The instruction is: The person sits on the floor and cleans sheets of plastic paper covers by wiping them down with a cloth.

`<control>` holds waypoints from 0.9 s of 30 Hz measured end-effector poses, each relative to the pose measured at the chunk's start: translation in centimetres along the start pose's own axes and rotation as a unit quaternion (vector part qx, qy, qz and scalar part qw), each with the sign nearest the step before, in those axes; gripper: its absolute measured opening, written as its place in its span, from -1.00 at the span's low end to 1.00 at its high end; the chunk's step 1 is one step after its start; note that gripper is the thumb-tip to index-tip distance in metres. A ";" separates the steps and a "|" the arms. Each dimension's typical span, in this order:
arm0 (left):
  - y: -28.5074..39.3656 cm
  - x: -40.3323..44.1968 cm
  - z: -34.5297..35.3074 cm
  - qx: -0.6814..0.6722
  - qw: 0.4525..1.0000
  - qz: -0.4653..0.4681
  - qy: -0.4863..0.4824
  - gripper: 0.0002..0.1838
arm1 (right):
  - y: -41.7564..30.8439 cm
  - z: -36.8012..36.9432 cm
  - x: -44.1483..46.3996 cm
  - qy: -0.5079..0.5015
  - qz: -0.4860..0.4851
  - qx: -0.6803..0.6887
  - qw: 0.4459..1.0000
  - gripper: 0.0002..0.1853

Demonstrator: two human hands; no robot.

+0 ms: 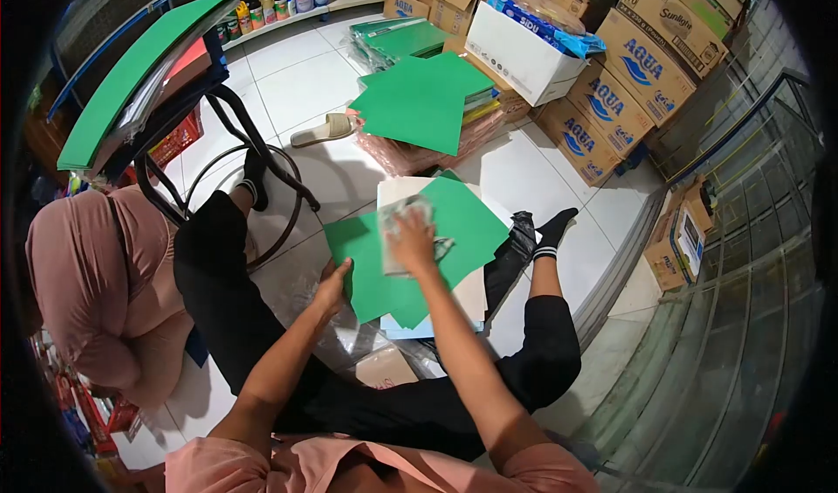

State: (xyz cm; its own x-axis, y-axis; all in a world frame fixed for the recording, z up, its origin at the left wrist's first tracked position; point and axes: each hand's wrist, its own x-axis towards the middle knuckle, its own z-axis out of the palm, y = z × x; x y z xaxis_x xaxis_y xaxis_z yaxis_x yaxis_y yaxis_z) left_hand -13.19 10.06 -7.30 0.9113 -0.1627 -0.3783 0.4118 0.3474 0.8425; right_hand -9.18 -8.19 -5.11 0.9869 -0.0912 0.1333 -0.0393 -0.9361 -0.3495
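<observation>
Between my legs, a green sheet (362,288) of card or thick paper lies over another green sheet (476,218) and a stack of pale sheets (397,189). My left hand (332,288) grips the green sheet's left edge, thumb on top, the other fingers mostly hidden. On the upper middle of the green sheet, my right hand (410,240) presses a crumpled greyish patterned cloth (398,262), fingers spread over it. Pale blue sheets (419,330) show under the near edge of the stack.
More green sheets (423,100) lie on a pink plastic-wrapped bundle ahead. A black stool (236,118) at left bears green sheets (131,83). Another person (105,275) bends beside my left leg. Cardboard boxes (642,65) are stacked at right; a sandal (323,132) lies on the tiles.
</observation>
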 end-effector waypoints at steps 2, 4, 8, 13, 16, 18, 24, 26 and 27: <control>0.0 0.2 -0.5 -0.016 1.000 -0.021 -0.014 -0.62 | -2.8 1.0 -1.8 -0.001 -0.053 0.017 0.998 -0.49; 0.3 0.3 -1.0 -0.022 0.999 -0.029 -0.018 -0.63 | -3.6 1.3 -2.0 0.012 -0.077 0.020 0.997 -0.49; 0.9 -0.2 -0.4 0.059 0.998 -0.008 0.018 -0.61 | -1.5 0.4 0.6 -0.010 -0.054 -0.005 0.999 -0.48; 2.7 -1.0 1.0 0.048 0.998 0.014 0.032 -0.57 | 5.2 -1.0 3.6 0.017 0.061 -0.014 0.998 -0.47; 3.3 -1.8 2.0 0.016 0.998 0.010 0.059 -0.56 | 8.2 -2.4 2.0 0.027 0.099 -0.012 0.995 -0.48; 3.4 -2.0 2.7 -0.020 0.996 0.007 0.084 -0.54 | 9.0 -2.9 -0.4 0.076 0.140 -0.016 0.987 -0.48; 1.3 0.7 0.0 -0.160 0.972 -0.156 -0.073 -0.51 | 2.4 -0.9 -5.7 0.120 0.176 -0.064 0.975 -0.46; 2.0 0.4 0.5 -0.208 0.959 -0.170 -0.091 -0.52 | -1.2 0.7 -6.8 0.141 0.104 -0.036 0.984 -0.46; 2.4 0.2 0.8 -0.230 0.952 -0.177 -0.101 -0.53 | -3.5 1.3 -7.3 0.133 0.080 -0.014 0.988 -0.47</control>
State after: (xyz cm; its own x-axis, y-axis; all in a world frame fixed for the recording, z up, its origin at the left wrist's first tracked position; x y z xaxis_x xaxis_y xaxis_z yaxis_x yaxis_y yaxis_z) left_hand -12.02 10.14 -5.06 0.7142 -0.5031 -0.4866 0.6942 0.5978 0.4010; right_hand -16.00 -3.76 -6.08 0.8918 -0.3215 0.3182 -0.1998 -0.9111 -0.3606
